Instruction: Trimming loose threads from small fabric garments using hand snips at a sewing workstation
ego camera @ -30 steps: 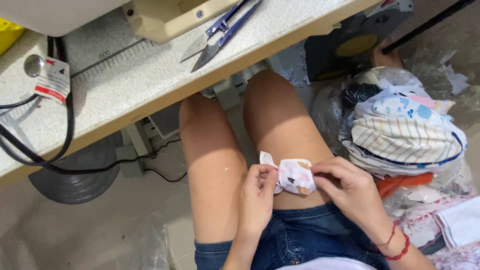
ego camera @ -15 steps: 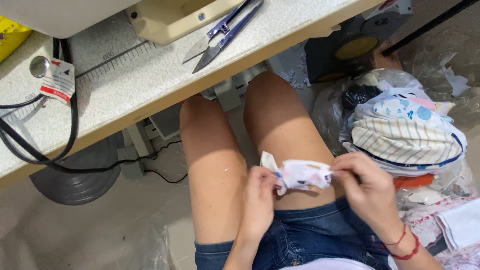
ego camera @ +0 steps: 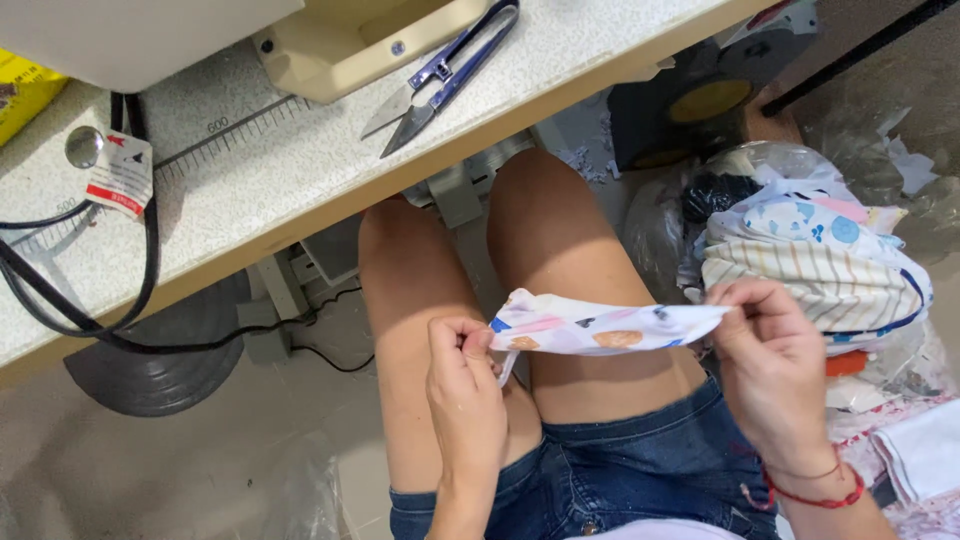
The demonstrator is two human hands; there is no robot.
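A seated person, seen from above, holds a small strip of white printed fabric (ego camera: 600, 330) stretched flat between both hands just above their bare thighs, below the front edge of a speckled worktop (ego camera: 250, 210). The left hand (ego camera: 465, 385) is closed on the strip's left end, fingers curled tight, with a thin white cord hanging from that end. The right hand (ego camera: 770, 370) pinches the right end between thumb and fingertips; a red string bracelet (ego camera: 815, 495) circles its wrist. The fabric shows pink, orange and blue blotches. On the worktop, well above the fabric, lie blue-handled thread snips (ego camera: 445, 75) beside the cream base of a sewing machine (ego camera: 350, 45). Just right of the fabric sits a heap of folded cloth (ego camera: 820, 260), striped and patterned, in a clear bag.
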